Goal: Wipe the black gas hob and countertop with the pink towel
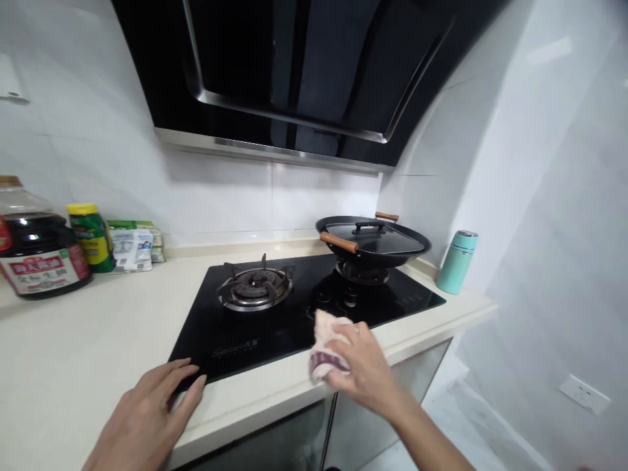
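Observation:
My right hand (pixel 360 363) grips a bunched pale cloth (pixel 326 333) with a dark purple patch. The cloth lies at the front edge of the black gas stove (pixel 289 333), partly over the pale countertop. Its far tip is close to the control knobs (pixel 350 297). My left hand (pixel 154 405) rests with its fingers stretched out on the counter, fingertips at the stove's front left corner. Nothing is in it. The left burner (pixel 255 288) is bare, while a black wok (pixel 387 258) with a lid (pixel 373 235) and wooden handles stands on the right one.
A turquoise flask (pixel 457 261) stands right of the stove. On the left counter (pixel 98 333) are a large dark sauce bottle (pixel 42 261), a green bottle with a yellow cap (pixel 92 239) and packets (pixel 132 247). A black range hood (pixel 294 72) overhangs the stove.

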The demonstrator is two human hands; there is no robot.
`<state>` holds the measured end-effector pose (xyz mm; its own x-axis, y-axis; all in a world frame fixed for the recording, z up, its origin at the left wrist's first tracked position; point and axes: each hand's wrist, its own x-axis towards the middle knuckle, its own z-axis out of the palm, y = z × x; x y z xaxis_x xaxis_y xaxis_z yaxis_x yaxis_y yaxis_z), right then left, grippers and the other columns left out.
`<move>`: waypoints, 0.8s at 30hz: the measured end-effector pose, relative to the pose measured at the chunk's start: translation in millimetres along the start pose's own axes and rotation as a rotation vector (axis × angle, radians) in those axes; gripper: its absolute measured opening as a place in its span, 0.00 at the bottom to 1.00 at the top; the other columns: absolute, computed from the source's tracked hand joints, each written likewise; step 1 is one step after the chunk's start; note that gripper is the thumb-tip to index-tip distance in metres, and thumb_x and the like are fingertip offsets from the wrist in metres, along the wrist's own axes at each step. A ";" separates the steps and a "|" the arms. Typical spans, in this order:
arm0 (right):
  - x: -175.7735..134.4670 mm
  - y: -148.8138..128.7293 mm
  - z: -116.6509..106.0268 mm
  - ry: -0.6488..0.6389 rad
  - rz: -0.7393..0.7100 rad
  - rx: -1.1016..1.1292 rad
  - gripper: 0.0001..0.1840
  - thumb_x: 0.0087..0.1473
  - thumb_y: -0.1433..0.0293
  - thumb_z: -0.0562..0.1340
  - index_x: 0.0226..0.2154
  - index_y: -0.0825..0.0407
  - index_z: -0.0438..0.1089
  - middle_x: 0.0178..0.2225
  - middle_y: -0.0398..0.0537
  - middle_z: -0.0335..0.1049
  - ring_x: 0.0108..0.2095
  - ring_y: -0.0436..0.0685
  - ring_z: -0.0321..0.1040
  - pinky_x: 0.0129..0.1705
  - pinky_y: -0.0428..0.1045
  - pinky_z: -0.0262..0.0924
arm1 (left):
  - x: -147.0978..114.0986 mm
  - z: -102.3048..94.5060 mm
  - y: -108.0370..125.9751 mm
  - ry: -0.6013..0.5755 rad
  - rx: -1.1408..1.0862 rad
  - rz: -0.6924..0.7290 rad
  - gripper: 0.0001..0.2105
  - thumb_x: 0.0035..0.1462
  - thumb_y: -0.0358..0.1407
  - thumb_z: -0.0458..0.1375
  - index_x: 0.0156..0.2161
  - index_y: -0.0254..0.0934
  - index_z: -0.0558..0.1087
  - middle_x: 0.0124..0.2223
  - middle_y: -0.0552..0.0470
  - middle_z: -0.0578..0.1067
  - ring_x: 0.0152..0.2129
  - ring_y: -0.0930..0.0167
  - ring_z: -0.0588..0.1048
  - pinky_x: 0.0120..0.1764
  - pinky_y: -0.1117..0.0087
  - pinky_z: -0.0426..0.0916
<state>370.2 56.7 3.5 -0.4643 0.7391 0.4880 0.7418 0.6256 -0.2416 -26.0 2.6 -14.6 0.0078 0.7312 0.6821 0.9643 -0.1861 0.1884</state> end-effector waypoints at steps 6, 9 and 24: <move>9.4 -42.7 20.6 -0.062 -0.202 0.110 0.21 0.46 0.52 0.73 0.39 0.44 0.74 0.52 0.45 0.69 0.46 0.63 0.58 0.51 0.60 0.56 | 1.0 -1.3 -3.8 -0.008 0.006 0.008 0.21 0.59 0.57 0.55 0.41 0.45 0.81 0.47 0.46 0.83 0.44 0.56 0.82 0.51 0.53 0.77; 5.6 -12.2 10.6 0.011 -0.116 0.059 0.16 0.53 0.55 0.70 0.40 0.45 0.75 0.49 0.47 0.70 0.45 0.62 0.59 0.50 0.58 0.56 | 1.0 -2.0 -6.4 -0.003 0.002 0.014 0.21 0.60 0.57 0.55 0.41 0.45 0.80 0.47 0.46 0.83 0.45 0.56 0.81 0.52 0.53 0.77; -30.7 230.3 -90.8 0.150 0.438 -0.601 0.21 0.68 0.53 0.54 0.46 0.44 0.78 0.47 0.55 0.72 0.46 0.64 0.65 0.46 0.55 0.58 | 0.6 4.0 -9.4 -0.012 0.014 0.021 0.20 0.59 0.56 0.55 0.42 0.45 0.80 0.47 0.48 0.83 0.45 0.56 0.81 0.54 0.54 0.74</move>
<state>599.1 155.4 9.0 -0.0279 0.8200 0.5717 0.9992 0.0072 0.0384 -34.0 7.4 -18.8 0.0311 0.7353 0.6771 0.9676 -0.1920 0.1641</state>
